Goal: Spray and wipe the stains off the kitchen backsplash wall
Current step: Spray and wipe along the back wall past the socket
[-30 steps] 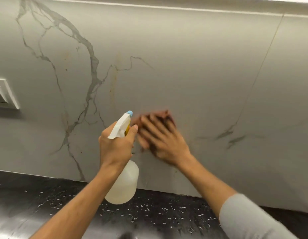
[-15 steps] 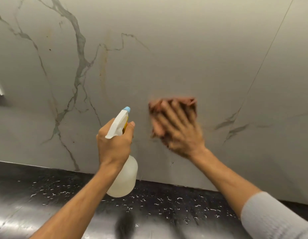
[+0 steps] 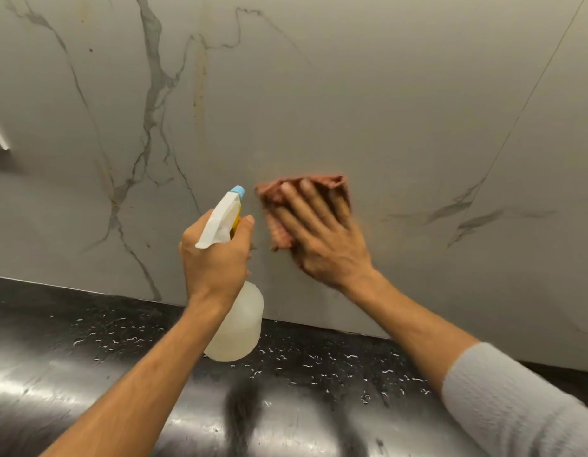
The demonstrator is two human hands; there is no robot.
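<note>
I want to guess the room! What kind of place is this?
Probably a kitchen: a marble-look backsplash wall rises behind a shiny black speckled countertop, and the person holds a spray bottle and wipes with a cloth.

You have no readable text, label, brand, number or sign in view: the spray bottle [image 3: 235, 324] at lower centre of the frame is unmarked.

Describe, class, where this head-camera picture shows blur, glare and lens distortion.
Head view: the right hand and pink cloth are smeared by motion blur; the left hand with the spray bottle is sharper; bright glare streaks the black countertop; the wide-angle lens bows the backsplash seam.
</note>
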